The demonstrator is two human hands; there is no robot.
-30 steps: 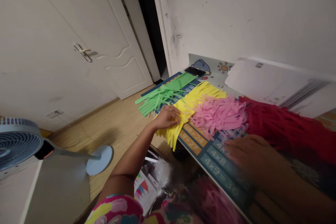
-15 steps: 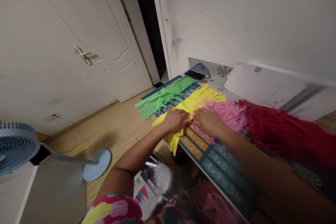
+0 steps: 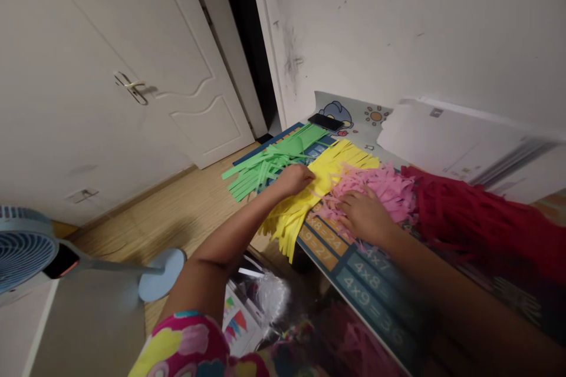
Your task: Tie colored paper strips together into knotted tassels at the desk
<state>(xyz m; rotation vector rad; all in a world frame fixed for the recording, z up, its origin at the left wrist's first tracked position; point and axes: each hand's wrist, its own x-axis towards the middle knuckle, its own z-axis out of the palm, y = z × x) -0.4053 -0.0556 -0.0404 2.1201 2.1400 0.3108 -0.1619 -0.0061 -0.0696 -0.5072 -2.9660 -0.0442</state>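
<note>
Four sheets of fringed paper lie side by side on a table covered by a blue multiplication mat [image 3: 362, 283]: green [image 3: 269, 162], yellow [image 3: 309, 194], pink [image 3: 375, 188] and dark red [image 3: 477, 218]. My left hand [image 3: 295, 179] rests on the far edge of the yellow fringe, next to the green strips, with its fingers curled. My right hand [image 3: 365, 215] lies flat on the pink fringe with fingers spread.
A black phone [image 3: 326, 122] lies at the far end of the table by the wall. White papers [image 3: 464, 141] are stacked at the back right. A blue fan [image 3: 30, 247] stands on the wooden floor at left, and a white door [image 3: 132, 70] is behind it.
My right hand came in from the near right and settled on the pink fringe. My left hand slid farther along the yellow paper toward the green strips.
</note>
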